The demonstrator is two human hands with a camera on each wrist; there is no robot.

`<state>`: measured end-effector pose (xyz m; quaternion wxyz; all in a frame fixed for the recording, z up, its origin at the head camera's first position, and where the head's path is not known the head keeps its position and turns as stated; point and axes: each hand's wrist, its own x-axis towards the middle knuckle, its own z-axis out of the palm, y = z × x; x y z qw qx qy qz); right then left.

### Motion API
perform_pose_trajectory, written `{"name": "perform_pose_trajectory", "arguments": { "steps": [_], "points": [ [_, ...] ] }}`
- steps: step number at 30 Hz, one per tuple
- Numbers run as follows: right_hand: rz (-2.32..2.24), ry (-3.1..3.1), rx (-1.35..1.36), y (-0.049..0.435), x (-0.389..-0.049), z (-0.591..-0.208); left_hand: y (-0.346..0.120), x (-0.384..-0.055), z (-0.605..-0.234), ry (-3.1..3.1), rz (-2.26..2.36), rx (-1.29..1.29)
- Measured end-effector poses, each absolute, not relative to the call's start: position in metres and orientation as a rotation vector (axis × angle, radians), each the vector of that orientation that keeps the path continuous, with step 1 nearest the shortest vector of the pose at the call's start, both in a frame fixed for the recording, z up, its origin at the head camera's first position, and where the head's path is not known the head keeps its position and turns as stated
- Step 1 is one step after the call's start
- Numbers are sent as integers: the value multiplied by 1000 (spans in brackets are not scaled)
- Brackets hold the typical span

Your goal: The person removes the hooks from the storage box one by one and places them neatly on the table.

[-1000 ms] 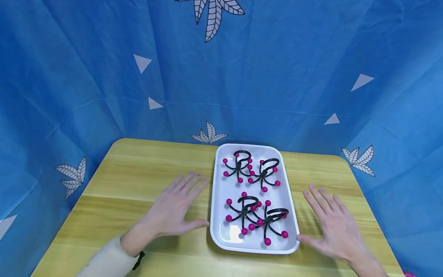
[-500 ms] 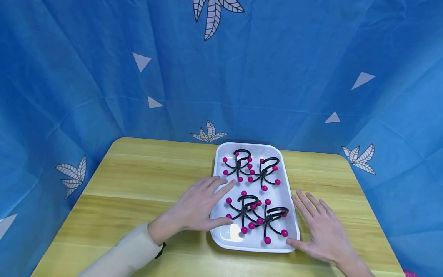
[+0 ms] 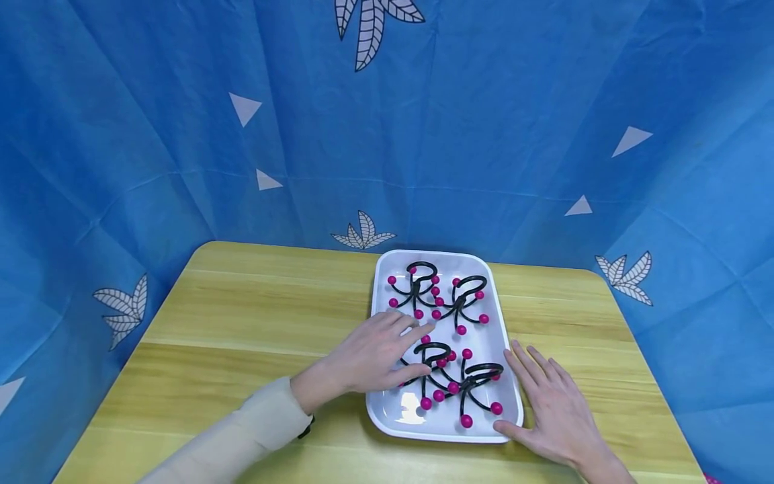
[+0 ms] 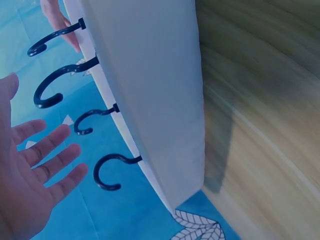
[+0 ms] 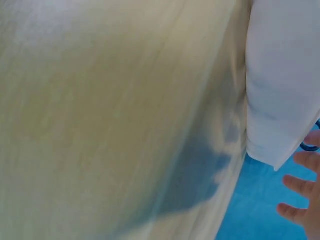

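Note:
A white tray (image 3: 387,415) holds several black hooks with curved prongs tipped by pink balls. My left hand (image 3: 371,353) is over the tray's left side, its fingers loosely extended and holding nothing. It partly covers the front-left hook (image 3: 425,370); in the left wrist view the left hand (image 4: 30,175) appears apart from the hook tops (image 4: 47,82). Beside the tray's right edge is my right hand (image 3: 553,413), fingers spread, thumb at the front-right corner; contact with the rim cannot be told. Nearest to it lies the front-right hook (image 3: 468,383).
Two more hooks, the back-left one (image 3: 416,288) and the back-right one (image 3: 461,302), lie in the tray's far half. The wooden table (image 3: 242,302) extends on both sides. A blue patterned curtain (image 3: 484,134) hangs behind and around it.
My left hand has moved right, from the table beside the tray to above its left side. My right hand has shifted slightly left, closer to the tray. The hooks have stayed put.

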<state>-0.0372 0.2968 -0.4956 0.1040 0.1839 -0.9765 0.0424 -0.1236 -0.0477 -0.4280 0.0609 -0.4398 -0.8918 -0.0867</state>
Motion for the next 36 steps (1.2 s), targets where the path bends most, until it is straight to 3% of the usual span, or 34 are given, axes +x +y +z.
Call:
{"name": "perform_pose_trajectory", "arguments": {
  "steps": [36],
  "points": [
    [122, -2899, 532, 296, -37, -500, -25, -133, -433, -2650, -233, -1307]
  ]
}}
